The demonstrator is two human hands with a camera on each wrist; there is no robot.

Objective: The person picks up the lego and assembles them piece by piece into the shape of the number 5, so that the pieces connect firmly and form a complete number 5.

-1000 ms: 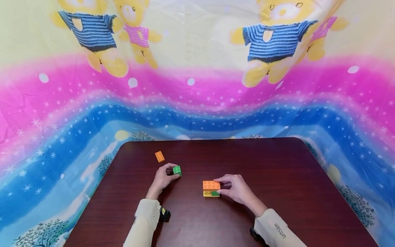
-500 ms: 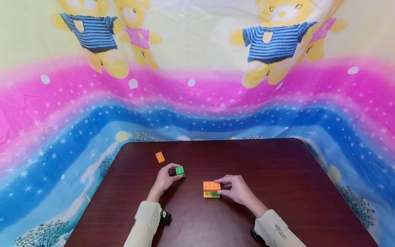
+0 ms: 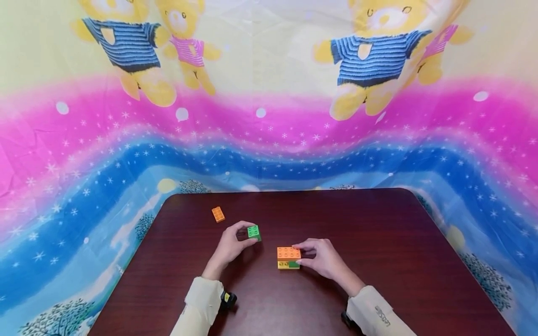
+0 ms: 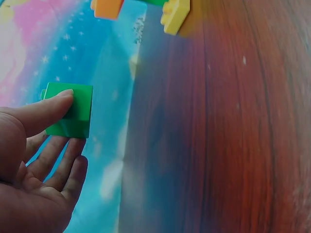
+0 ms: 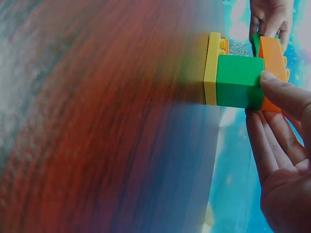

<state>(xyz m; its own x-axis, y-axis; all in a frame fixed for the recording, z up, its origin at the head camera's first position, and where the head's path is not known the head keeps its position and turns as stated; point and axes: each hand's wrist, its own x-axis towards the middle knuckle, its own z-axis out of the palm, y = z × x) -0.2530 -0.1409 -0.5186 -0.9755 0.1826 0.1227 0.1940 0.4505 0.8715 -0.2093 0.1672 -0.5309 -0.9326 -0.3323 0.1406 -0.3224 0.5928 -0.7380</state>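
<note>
My left hand [image 3: 230, 242] pinches a small green building block [image 3: 253, 232] between thumb and fingers, held above the table left of the stack. In the left wrist view the thumb lies across a flat face of that green block [image 4: 80, 114]. My right hand [image 3: 325, 256] grips the right end of a stack of blocks. On top of the stack is an orange block [image 3: 288, 252], with a green block [image 5: 240, 80] under its right end and a yellow plate [image 5: 211, 73] at the bottom. Two studs of the yellow plate show beside the green block. The stack appears to stand on the table.
A separate orange block [image 3: 218, 214] lies studs up at the far left of the dark wooden table [image 3: 378, 224]. Behind the table hangs a curtain [image 3: 260, 140] printed with bears. A small black device [image 3: 229, 299] is strapped at the left wrist.
My left hand has moved a little to the right with the green block, nearer to the stack. The right hand and the stack have stayed in place.
</note>
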